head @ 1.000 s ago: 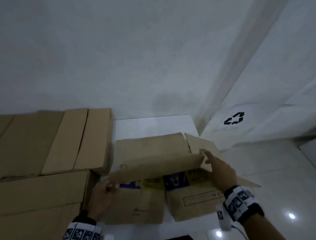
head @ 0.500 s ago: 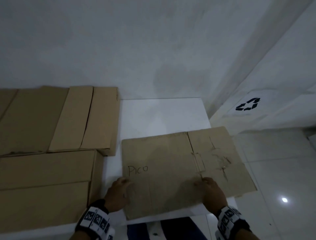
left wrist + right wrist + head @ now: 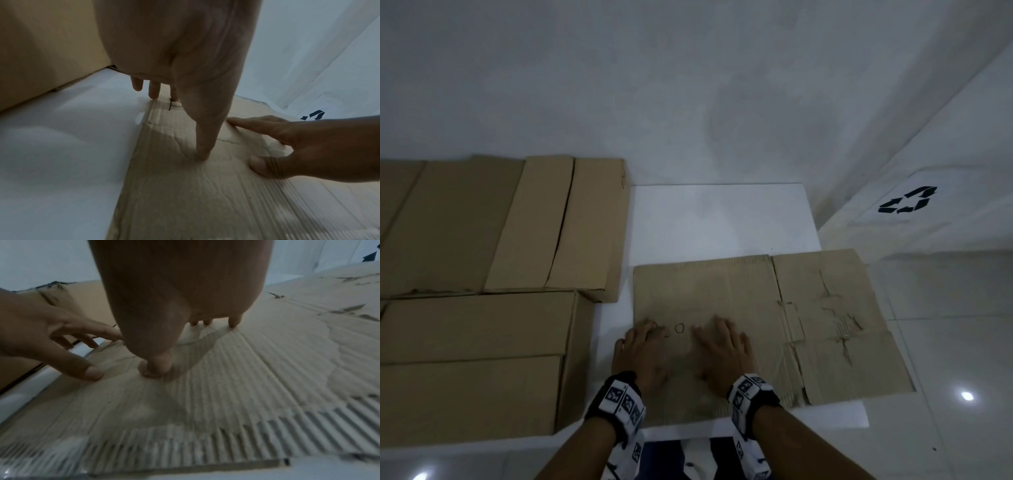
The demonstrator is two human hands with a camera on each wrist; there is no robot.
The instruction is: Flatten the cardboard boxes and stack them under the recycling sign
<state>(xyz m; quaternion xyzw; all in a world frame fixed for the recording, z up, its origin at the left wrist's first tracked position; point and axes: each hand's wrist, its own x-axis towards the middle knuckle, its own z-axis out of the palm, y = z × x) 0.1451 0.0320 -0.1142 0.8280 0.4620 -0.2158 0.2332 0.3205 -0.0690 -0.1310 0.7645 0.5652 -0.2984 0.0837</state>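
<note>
Our flattened box [image 3: 750,325] lies on the white table [image 3: 715,219], its right edge overhanging toward the sign [image 3: 907,204]; bare table lies beyond. Our left hand [image 3: 638,353] and right hand [image 3: 722,353] press it, fingers spread flat, gripping nothing. Boxes [image 3: 482,274] crowd the left.

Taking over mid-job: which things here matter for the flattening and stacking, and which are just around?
Part of the job:
flattened box, pressed by left hand and right hand
two boxes not yet flattened
recycling sign

Just around:
white table
tiled floor
wall
</note>
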